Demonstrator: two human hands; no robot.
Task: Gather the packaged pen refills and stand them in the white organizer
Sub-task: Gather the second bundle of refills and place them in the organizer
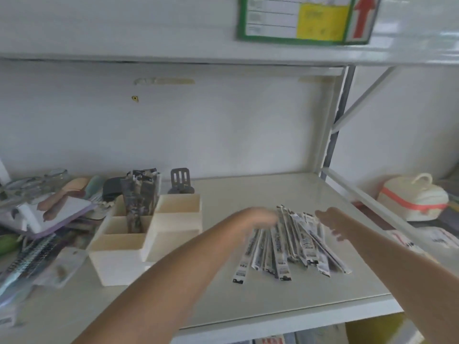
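Head view shows my left hand (260, 219) and right hand (332, 223) over the pen refills (290, 244) lying on the shelf (223, 294). Both are blurry, so I cannot tell their grip. More refills (140, 194) stand in the white organizer (119, 256).

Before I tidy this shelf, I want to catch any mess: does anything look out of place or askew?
Yes. A fan of packaged pen refills lies loose and splayed on the shelf, right of the white organizer, where only one bundle stands. Both hands reach for the pile. Clutter is heaped at left.
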